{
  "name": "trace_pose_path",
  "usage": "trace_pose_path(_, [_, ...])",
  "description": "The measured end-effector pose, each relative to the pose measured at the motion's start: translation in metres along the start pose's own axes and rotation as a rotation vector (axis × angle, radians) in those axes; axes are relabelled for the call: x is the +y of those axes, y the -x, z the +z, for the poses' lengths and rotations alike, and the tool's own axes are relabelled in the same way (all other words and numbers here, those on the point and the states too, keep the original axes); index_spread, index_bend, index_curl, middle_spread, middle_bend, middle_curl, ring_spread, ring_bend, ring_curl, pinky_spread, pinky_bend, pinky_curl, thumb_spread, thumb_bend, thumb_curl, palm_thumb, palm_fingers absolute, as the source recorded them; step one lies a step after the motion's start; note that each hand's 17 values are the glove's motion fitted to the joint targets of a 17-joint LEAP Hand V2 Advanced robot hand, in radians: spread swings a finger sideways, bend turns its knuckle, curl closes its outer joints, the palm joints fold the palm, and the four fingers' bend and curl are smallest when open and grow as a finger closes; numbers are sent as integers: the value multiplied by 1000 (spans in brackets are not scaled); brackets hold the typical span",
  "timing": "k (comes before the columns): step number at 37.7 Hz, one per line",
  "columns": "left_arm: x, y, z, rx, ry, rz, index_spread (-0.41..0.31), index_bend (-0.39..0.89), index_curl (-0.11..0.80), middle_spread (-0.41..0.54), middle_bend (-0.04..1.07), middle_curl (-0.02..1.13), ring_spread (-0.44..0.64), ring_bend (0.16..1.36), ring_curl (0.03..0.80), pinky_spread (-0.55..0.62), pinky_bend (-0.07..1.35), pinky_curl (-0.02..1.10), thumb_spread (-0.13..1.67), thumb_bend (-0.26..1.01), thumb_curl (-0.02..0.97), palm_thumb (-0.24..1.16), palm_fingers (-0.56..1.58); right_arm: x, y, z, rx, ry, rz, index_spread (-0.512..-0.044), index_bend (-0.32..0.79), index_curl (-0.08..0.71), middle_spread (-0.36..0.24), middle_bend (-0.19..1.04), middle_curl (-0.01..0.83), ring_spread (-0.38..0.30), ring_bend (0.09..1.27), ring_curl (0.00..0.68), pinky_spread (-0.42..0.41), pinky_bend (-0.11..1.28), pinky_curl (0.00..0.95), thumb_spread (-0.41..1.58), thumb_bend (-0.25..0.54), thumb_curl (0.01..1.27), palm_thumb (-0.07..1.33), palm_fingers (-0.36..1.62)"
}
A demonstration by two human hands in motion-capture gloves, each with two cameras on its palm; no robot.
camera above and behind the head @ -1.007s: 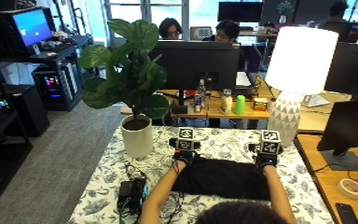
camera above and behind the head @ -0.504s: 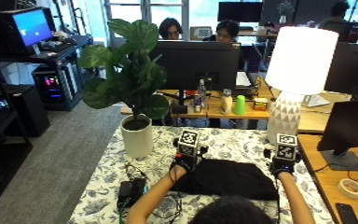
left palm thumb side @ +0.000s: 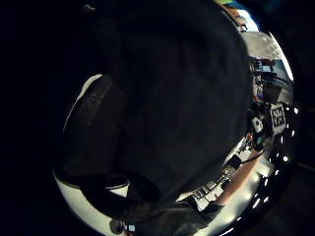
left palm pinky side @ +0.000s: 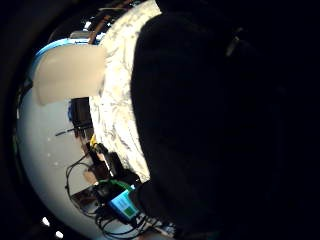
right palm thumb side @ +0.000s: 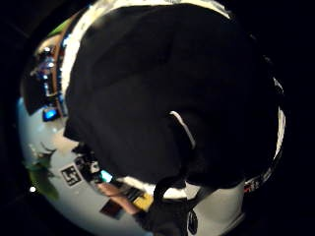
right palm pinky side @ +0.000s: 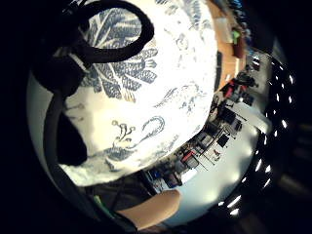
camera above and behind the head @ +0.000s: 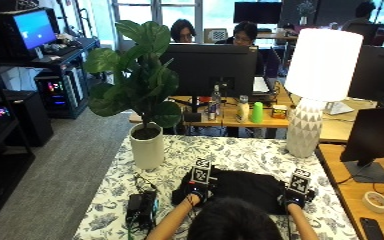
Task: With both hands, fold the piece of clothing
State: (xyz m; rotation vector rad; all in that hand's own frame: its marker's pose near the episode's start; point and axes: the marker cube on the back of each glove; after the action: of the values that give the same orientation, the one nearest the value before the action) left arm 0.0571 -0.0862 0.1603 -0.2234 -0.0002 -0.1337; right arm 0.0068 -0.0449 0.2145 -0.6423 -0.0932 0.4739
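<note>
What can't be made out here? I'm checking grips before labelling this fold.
- Outside view: fingers of left hand and right hand hidden by marker cubes and the person's head.
- Near edge of the black garment: behind the head.
- Palm views: dark cloth fills them; no grip is readable.

The garment (camera above and behind the head: 245,185) lies on the table (camera above and behind the head: 245,152), between the potted plant (camera above and behind the head: 142,107) at left and the lamp (camera above and behind the head: 315,90) at right

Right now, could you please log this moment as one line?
black garment on floral tablecloth | left hand on left edge | right hand on right edge
</note>
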Motion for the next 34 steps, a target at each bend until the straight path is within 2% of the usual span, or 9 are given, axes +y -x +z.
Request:
trace_pose_path(3, [-9, 8, 15, -43, 15, -72, -90, 172, 404, 44, 95, 326, 35, 508, 376, 134, 424, 397, 1317, 105, 159, 157, 345, 18, 1, 10, 26, 44, 167, -222, 18, 129, -25, 195, 424, -38, 554, 422, -24, 692, 426, 1218, -17, 328, 516, 580])
trace_pose_path(7, [-11, 9, 21, -43, 21, -84, -64, 168, 398, 94, 109, 303, 115, 506, 366, 213, 438, 392, 1354, 71, 143, 98, 276, -54, 26, 29, -39, -227, -14, -211, 58, 127, -16, 247, 435, -24, 508, 403, -15, 678, 415, 1252, 53, 350, 655, 561])
trace_pose_path(10, [-5, 8, 23, -39, 82, -102, -53, 165, 393, 116, 118, 286, 146, 514, 355, 244, 447, 384, 1369, 56, 139, 77, 271, -43, 31, 26, -69, -286, -5, -205, -19, 89, -34, 300, 445, -79, 578, 401, -70, 716, 401, 1260, 87, 363, 739, 706])
trace_pose_path(13, [-7, 9, 23, -46, 71, -115, -46, 165, 391, 131, 126, 277, 168, 522, 351, 265, 456, 381, 1383, 44, 135, 61, 267, -2, 28, 17, -94, -252, 49, -200, -16, 75, -56, 333, 459, -116, 623, 414, -134, 762, 410, 1249, 109, 374, 808, 820])
trace_pose_path(17, [-8, 7, 22, -35, 58, -69, -40, 166, 389, 145, 134, 268, 188, 531, 349, 282, 465, 380, 1396, 34, 133, 53, 262, 11, 39, 26, -115, -3, -167, -191, 73, 94, -89, 357, 470, -159, 665, 427, -211, 768, 406, 1215, 139, 391, 909, 1063])
trace_pose_path(20, [-7, 7, 22, -26, 78, -59, -37, 164, 387, 152, 140, 265, 198, 535, 348, 295, 472, 379, 1404, 28, 133, 50, 257, -25, 46, 26, -110, -148, -179, -197, 140, 133, -121, 396, 491, -178, 690, 446, -244, 755, 418, 1173, 167, 409, 998, 1234])
trace_pose_path(23, [-5, 6, 21, -7, 106, -37, -35, 166, 385, 156, 143, 262, 205, 539, 346, 303, 476, 378, 1409, 23, 134, 48, 256, -63, 50, 22, -107, -324, -143, -199, 137, 160, -137, 411, 503, -189, 697, 464, -263, 754, 431, 1138, 165, 416, 1034, 1231])
trace_pose_path(27, [-12, 11, 15, -10, 45, -40, -39, 185, 391, 148, 153, 262, 198, 541, 344, 296, 477, 377, 1406, 25, 142, 67, 297, -53, 47, 13, -194, -242, -197, -205, 174, 207, -144, 425, 515, -203, 699, 474, -283, 731, 430, 1090, 157, 432, 1073, 1282])
trace_pose_path(34, [-6, 15, -5, 157, 146, 60, -56, 142, 376, 57, 181, 283, 65, 553, 336, 143, 498, 371, 1393, 42, 164, 135, 503, -69, 39, -32, -489, -206, -186, -206, 162, 256, -149, 404, 519, -218, 701, 479, -310, 742, 435, 977, 98, 460, 1078, 1274])
